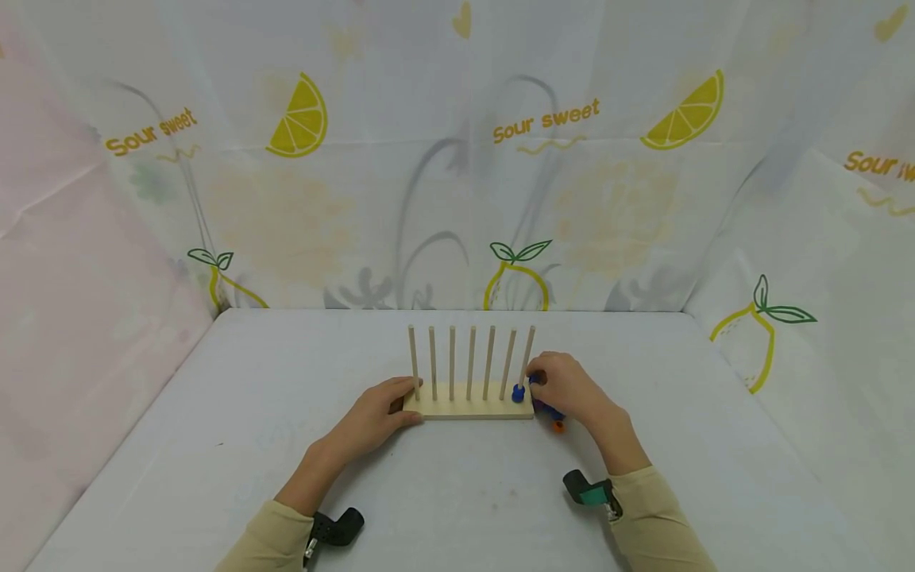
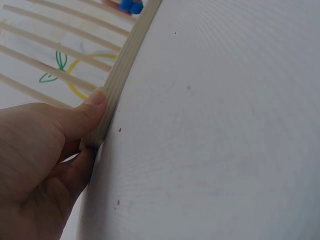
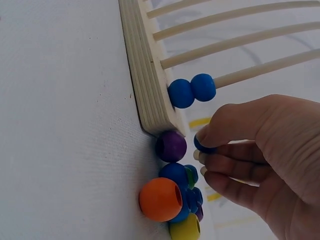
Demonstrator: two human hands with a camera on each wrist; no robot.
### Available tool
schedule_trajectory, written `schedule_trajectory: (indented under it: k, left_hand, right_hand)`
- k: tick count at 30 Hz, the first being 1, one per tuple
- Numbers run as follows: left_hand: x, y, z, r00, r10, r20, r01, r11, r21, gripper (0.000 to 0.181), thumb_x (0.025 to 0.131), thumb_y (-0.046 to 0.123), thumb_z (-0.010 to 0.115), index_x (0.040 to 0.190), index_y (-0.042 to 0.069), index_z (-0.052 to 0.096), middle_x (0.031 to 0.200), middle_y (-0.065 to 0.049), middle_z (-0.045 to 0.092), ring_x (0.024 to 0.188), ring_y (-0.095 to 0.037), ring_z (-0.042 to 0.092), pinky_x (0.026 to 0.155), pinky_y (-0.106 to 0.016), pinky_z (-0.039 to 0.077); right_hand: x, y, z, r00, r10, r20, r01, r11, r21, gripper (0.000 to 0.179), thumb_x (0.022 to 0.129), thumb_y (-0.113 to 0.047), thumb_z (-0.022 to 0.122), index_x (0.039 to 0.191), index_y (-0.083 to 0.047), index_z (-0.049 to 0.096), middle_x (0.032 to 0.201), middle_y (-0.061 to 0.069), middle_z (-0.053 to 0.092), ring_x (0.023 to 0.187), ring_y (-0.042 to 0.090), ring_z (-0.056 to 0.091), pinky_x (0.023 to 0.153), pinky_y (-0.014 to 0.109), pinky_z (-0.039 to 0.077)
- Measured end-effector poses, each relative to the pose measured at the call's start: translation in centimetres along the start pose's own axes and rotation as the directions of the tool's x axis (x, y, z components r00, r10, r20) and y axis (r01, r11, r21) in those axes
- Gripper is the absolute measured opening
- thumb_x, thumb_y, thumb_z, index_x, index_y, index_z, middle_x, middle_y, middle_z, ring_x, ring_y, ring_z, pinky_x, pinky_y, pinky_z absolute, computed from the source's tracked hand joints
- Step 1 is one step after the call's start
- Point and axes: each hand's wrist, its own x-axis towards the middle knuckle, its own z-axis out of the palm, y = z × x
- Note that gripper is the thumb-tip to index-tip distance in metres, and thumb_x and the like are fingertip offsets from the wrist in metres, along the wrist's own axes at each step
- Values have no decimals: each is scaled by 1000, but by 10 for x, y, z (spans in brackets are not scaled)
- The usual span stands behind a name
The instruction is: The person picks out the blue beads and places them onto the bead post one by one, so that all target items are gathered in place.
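Note:
A pale wooden peg board (image 1: 468, 410) with several upright pegs stands on the table. At its left end, my left hand (image 1: 375, 409) grips the base, thumb (image 2: 95, 100) on the front edge and fingers behind. Two blue beads (image 3: 181, 93) sit stacked at the foot of the rightmost peg. Just right of that peg, my right hand (image 1: 568, 389) pinches another blue bead (image 3: 203, 145) between thumb and fingers, which partly cover it. Below that hand, loose beads lie beside the board's right end: a purple one (image 3: 171, 146), an orange one (image 3: 157, 200), a yellow one (image 3: 184, 228) and several blue ones.
The white table (image 1: 457, 492) reaches back to a hanging cloth (image 1: 429, 183) printed with lemons and words. More cloth hangs at both sides. A black wrist device (image 1: 339, 527) sits at the left cuff, and another (image 1: 589, 488) at the right.

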Motion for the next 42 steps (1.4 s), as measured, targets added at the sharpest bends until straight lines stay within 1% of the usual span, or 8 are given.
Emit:
schedule_trajectory:
  k: [11, 16, 22, 26, 29, 34, 38, 42]
  left_hand:
    - [0, 0, 1, 1000, 19, -10, -19, 1000, 6, 53, 92, 23, 71, 140, 5, 56, 142, -12, 58, 136, -32, 51, 111, -48, 44]
    - [0, 0, 1, 1000, 22, -10, -22, 1000, 6, 53, 92, 22, 71, 140, 4, 56, 142, -12, 57, 136, -32, 51, 111, -48, 44]
    - [-1, 1, 0, 1000, 20, -10, -20, 1000, -1, 54, 92, 23, 71, 140, 4, 55, 143, -12, 57, 136, -32, 50, 111, -48, 44]
    - [-1, 1, 0, 1000, 13, -4, -13, 1000, -9, 55, 92, 23, 71, 141, 4, 54, 143, -12, 57, 137, -32, 50, 111, -48, 44]
    - [-1, 2, 0, 1000, -2, 3, 2, 1000, -16, 56, 91, 22, 72, 142, 5, 54, 144, -12, 56, 138, -31, 49, 112, -47, 43]
    - [-1, 2, -1, 1000, -15, 6, 15, 1000, -25, 57, 91, 21, 72, 142, 5, 54, 145, -12, 55, 139, -31, 48, 113, -47, 43]
    - [-1, 1, -1, 1000, 1, -2, -1, 1000, -21, 56, 91, 21, 72, 141, 5, 54, 143, -12, 56, 137, -31, 50, 111, -47, 44]
    - [0, 1, -1, 1000, 13, -6, -13, 1000, -17, 56, 92, 22, 72, 142, 5, 54, 143, -13, 57, 137, -32, 50, 111, -47, 45]
  right_hand:
    - [-2, 0, -7, 999, 14, -41, -11, 997, 76, 21, 80, 2, 67, 100, -2, 74, 84, 4, 66, 72, 12, 52, 64, 25, 47]
    - [-4, 1, -9, 996, 26, -80, -17, 992, 122, 20, 83, 0, 67, 102, -4, 73, 91, 6, 69, 78, 14, 57, 69, 26, 52]
    - [-4, 0, -14, 992, -9, -127, 30, 986, 162, 19, 86, -1, 69, 105, -4, 72, 98, 7, 71, 84, 15, 62, 76, 33, 57]
    - [-4, 0, -16, 984, -39, -176, 72, 980, 185, 18, 87, 0, 69, 105, -4, 71, 100, 9, 71, 86, 18, 66, 81, 42, 60]
    - [-3, 0, -17, 975, -54, -217, 98, 976, 196, 18, 87, 1, 70, 104, -3, 70, 100, 10, 71, 87, 21, 68, 82, 45, 60]
    - [-3, -2, -23, 964, -51, -262, 108, 972, 208, 19, 87, 1, 71, 105, -3, 70, 100, 10, 72, 86, 20, 69, 83, 44, 60]
    - [-4, -4, -27, 957, -52, -287, 117, 970, 215, 19, 86, 1, 72, 105, -3, 70, 99, 9, 72, 85, 19, 68, 83, 42, 61]
    - [-5, -6, -30, 944, -81, -319, 157, 963, 218, 20, 85, 4, 72, 104, -2, 70, 99, 10, 72, 83, 20, 68, 82, 41, 61]
